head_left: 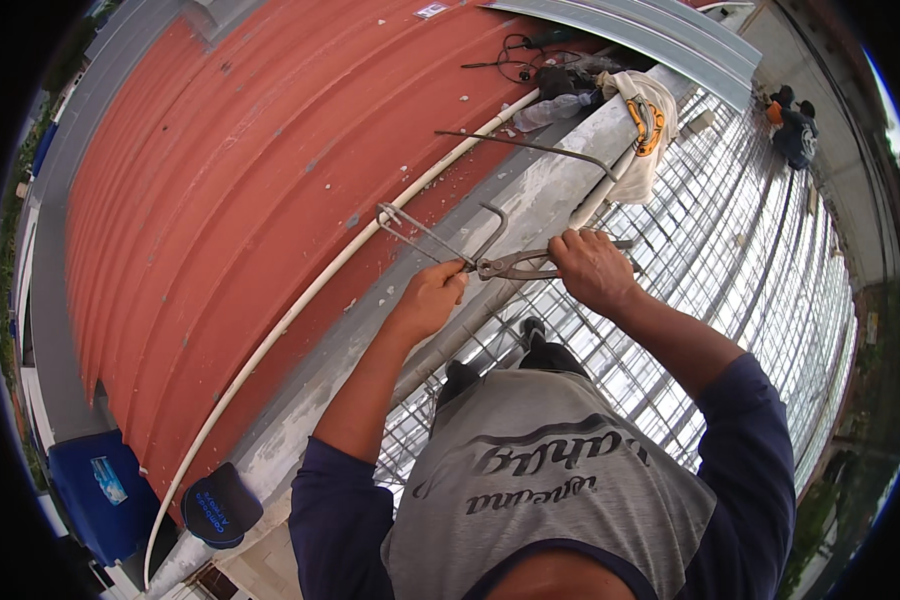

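Note:
My left hand (433,298) is closed, its fingertips pinching a bent steel rod (416,231) at one corner. The rod's long sides and hooked end stick out ahead over the concrete ledge (370,385). In my right hand (592,268) are the long handles of a pair of pincers (515,265), held crosswise. The pincer jaws meet the rod right beside my left fingertips. Whether they bite on a wire there is too small to tell. Ahead of both hands, a longer rod with a bent end (530,143) lies across the ledge and a white pipe (300,302).
Steel mesh (710,240) spreads at the right and under my feet. Red roofing (220,200) rises left. A pale cloth (634,185), orange-and-black item (647,125), plastic bottle (550,110) and cable (520,65) lie ahead. Another person (796,135) is far right; a dark cap (220,505) lies near left.

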The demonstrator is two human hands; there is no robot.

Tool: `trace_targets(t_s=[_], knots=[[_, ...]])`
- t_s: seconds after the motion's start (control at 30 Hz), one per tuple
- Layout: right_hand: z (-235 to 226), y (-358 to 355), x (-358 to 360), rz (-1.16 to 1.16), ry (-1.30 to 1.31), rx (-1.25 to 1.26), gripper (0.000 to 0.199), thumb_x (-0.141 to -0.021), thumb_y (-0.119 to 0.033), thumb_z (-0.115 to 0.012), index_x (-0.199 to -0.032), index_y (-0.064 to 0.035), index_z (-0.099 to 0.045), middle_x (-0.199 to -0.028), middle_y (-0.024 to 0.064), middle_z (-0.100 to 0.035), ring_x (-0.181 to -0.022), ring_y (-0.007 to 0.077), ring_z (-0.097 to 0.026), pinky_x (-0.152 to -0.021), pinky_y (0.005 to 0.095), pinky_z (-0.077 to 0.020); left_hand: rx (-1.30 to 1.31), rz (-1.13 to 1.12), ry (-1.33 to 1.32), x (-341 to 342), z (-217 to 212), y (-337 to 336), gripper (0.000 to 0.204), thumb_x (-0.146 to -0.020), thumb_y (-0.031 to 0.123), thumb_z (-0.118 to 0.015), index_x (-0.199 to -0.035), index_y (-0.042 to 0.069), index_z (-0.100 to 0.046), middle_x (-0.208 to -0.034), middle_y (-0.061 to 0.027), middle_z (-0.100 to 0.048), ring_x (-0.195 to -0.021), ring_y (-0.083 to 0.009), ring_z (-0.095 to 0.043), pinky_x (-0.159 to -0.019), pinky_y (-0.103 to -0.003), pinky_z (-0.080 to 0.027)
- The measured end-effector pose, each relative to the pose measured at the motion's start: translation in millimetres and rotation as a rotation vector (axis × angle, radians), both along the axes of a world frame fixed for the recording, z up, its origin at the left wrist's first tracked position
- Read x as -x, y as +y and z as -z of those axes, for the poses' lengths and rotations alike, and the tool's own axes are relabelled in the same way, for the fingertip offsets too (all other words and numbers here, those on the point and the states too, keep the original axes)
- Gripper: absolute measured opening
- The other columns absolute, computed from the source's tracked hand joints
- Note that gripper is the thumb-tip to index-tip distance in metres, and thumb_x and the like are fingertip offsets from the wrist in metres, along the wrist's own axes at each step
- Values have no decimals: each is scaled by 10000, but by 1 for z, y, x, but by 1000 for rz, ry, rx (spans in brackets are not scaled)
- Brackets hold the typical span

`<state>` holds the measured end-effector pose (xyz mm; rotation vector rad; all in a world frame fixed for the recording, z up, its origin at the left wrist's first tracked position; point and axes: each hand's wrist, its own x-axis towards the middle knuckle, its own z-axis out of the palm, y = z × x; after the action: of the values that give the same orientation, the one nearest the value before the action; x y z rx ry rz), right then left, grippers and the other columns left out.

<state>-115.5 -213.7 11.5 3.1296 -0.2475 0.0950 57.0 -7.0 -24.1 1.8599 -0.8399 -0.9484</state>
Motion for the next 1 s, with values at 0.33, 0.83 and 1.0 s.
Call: trace_targets(t_s=[0.33,0.83,1.0], knots=[[-2,25,26,160,55,-215,196,-881,-196,-555,-903,-2,-535,-807,136,-579,-762,307,-621,-698,418,-461,-284,-71,421,-6,-8,-39,419,-968,421,-441,-980,37,-606,-749,-64,-645,-497,-99,-498,-394,-242,-293],[48,42,23,303,330,-835,332,-917,-337,-554,-997,-15,-562,-842,222,-646,-832,409,-638,-725,506,-494,-115,-62,396,0,-11,-33,414,-973,385,-448,-895,26,-640,-736,-28,-587,-520,-83,-479,-442,-248,-325],[56,50,23,281,405,-1047,293,-915,-323,-587,-946,-33,-557,-762,141,-628,-743,304,-650,-655,441,-504,-135,-60,357,-3,-14,-27,400,-964,385,-465,-928,31,-650,-759,-22,-587,-548,-79,-487,-438,-242,-315]])
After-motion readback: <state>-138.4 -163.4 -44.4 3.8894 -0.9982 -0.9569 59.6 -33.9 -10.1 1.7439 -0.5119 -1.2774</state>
